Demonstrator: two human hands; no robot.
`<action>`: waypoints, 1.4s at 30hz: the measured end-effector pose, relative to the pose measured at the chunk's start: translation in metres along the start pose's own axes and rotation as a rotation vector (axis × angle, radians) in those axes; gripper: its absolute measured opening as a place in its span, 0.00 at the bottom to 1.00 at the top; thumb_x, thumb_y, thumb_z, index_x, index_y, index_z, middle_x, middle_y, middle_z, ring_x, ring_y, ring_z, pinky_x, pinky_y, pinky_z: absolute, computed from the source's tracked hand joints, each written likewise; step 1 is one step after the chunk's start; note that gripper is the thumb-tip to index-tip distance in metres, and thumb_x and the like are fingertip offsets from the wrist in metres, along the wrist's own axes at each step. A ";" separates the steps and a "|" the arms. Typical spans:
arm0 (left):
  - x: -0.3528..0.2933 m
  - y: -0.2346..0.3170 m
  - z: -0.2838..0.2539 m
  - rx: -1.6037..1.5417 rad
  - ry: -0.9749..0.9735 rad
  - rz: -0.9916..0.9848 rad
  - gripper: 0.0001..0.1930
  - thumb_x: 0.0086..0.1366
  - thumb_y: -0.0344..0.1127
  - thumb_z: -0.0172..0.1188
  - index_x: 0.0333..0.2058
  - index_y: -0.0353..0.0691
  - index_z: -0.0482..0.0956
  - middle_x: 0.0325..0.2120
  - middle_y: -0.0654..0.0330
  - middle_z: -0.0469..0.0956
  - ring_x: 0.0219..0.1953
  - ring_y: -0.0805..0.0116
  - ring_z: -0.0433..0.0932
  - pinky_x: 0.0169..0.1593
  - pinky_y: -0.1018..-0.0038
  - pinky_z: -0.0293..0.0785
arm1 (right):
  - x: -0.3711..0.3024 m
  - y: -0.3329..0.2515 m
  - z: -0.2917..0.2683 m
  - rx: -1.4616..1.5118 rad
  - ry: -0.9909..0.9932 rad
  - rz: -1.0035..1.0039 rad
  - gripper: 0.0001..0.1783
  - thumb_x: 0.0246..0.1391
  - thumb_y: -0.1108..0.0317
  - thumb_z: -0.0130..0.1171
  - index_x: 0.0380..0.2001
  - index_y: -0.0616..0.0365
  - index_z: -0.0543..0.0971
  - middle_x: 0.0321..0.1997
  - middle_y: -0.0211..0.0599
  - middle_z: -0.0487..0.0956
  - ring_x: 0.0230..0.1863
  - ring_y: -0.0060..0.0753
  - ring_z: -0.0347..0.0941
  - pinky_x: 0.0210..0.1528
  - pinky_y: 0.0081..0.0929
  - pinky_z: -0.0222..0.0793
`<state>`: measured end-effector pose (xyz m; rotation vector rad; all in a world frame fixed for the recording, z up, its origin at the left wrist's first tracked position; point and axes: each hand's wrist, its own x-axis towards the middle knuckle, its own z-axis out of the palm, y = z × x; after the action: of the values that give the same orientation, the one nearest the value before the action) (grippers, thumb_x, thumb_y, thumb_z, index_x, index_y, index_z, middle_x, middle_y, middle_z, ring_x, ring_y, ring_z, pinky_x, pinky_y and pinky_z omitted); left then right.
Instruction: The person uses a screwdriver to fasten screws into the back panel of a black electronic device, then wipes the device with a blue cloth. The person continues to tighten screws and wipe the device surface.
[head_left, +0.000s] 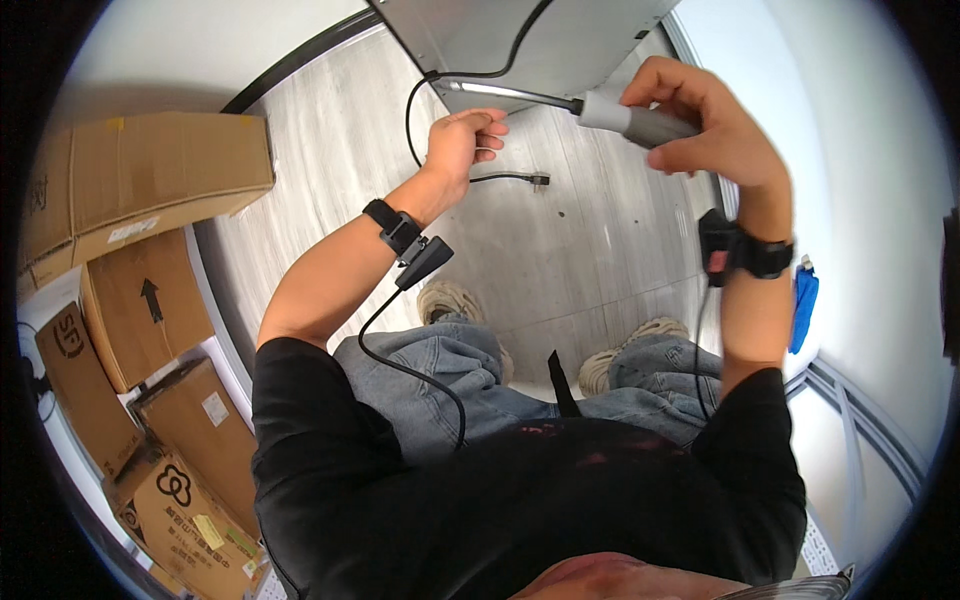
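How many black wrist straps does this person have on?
2: the left wrist's strap and the right wrist's strap, the latter below the right hand that holds the screwdriver. Both wrists are in view.

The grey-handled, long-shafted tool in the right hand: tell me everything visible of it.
The grey-handled, long-shafted tool looks like a screwdriver: pale plastic-looking collar, darker grip, thin metallic-looking shaft. The right hand holds its grip. It slants slightly in the picture, its shaft pointing left by the silver metal cabinet; tip contact is unclear.
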<state>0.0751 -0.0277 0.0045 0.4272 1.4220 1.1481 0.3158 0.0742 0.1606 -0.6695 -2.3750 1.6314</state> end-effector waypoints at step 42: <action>0.124 -0.121 0.428 1.307 -0.361 0.783 0.12 0.53 0.32 0.64 0.37 0.39 0.82 0.34 0.55 0.79 0.37 0.60 0.77 0.42 0.69 0.74 | -0.404 0.241 -0.044 0.487 1.213 0.506 0.18 0.43 0.79 0.61 0.42 0.58 0.75 0.32 0.28 0.78 0.26 0.15 0.69 0.24 0.16 0.59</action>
<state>0.4764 0.1838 -0.0829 2.1221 1.5440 0.4616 0.7524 -0.0040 -0.0033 -1.6014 -0.9555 1.2286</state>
